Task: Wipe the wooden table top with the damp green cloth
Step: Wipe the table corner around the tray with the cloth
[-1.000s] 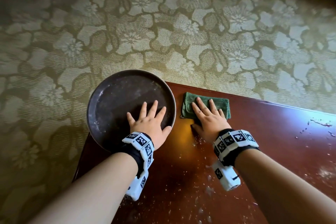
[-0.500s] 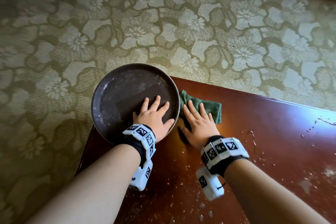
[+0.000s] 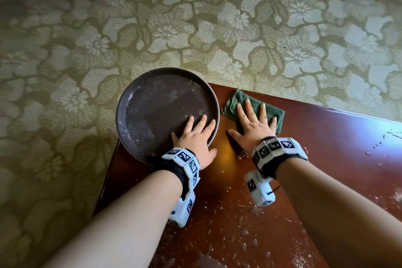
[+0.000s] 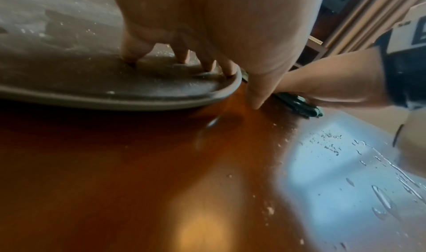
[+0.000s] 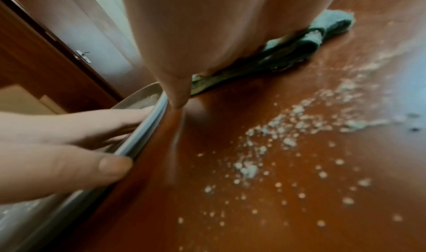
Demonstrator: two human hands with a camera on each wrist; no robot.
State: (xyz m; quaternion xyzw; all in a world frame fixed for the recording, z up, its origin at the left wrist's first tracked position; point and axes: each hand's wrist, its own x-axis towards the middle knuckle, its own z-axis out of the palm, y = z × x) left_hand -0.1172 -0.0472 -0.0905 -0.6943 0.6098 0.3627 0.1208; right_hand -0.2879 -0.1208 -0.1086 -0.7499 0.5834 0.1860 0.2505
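The green cloth [image 3: 270,113] lies folded on the reddish wooden table top [image 3: 326,148] near its far edge, just right of a round dark tray [image 3: 152,102]. My right hand [image 3: 252,119] lies flat on the cloth, fingers straight and spread, thumb on the bare wood. In the right wrist view the cloth [image 5: 288,52] bunches under my palm [image 5: 207,28]. My left hand [image 3: 195,135] rests flat inside the tray with its thumb over the near rim. The left wrist view shows those fingertips [image 4: 184,59] on the tray and the cloth [image 4: 297,104] beyond.
The tray hangs over the table's far left corner. Pale crumbs [image 5: 288,137] and water drops [image 4: 380,197] are scattered over the wood near me and to the right. A flowered carpet [image 3: 195,28] lies beyond the table edge.
My right hand slid the cloth left against the tray rim, then back out towards the far edge. My left hand stayed flat on the tray.
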